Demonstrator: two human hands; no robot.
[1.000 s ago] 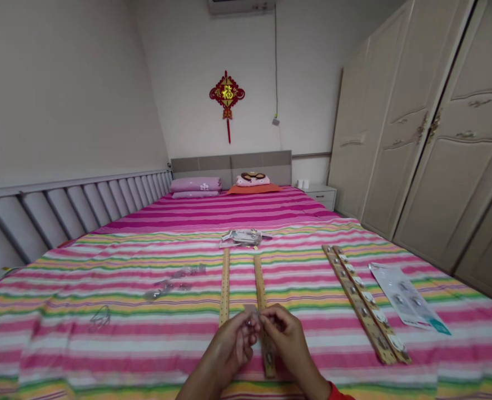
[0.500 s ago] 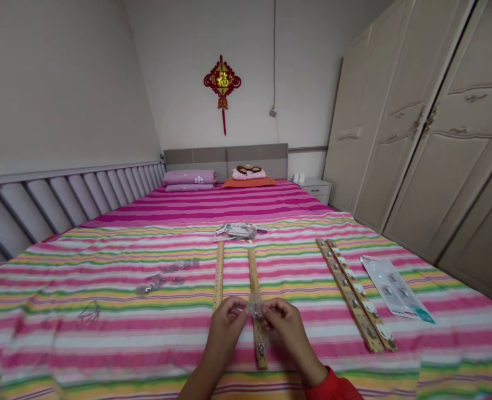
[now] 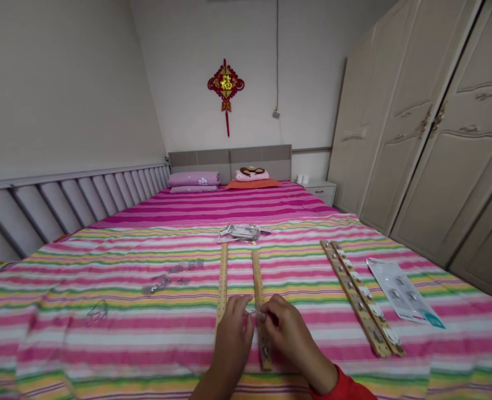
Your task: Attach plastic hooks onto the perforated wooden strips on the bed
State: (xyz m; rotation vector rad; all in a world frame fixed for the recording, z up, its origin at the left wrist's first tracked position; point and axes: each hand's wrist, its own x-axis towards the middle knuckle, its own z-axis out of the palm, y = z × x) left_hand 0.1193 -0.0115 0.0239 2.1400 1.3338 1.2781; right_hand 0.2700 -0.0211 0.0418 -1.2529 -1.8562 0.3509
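Note:
My right hand [image 3: 286, 329] is closed in a pinch on a small shiny metal piece [image 3: 261, 316], just over the perforated wooden strip [image 3: 258, 280]. Beside it my left hand [image 3: 234, 336] has its thumb and fingertips drawn together near a thin pale bit; what they grip is too small to make out. Farther down this strip, toward me, sits a metal fitting [image 3: 265, 351]. A second perforated wooden strip [image 3: 223, 272] lies parallel on the left, its near end partly hidden by my left hand.
On the striped bedsheet [image 3: 145, 339] lie two strips with metal and white pieces [image 3: 364, 300] at right, beside a clear blister pack [image 3: 404, 291]. Small clear plastic packets [image 3: 173, 275] and a crumpled clear wrapper [image 3: 98, 311] are at left. A plastic bag of parts [image 3: 242, 232] lies beyond the strips.
The clear plastic held between both hands has gone from sight there. My left hand has turned and its fingers point farther up. The view has shifted slightly.

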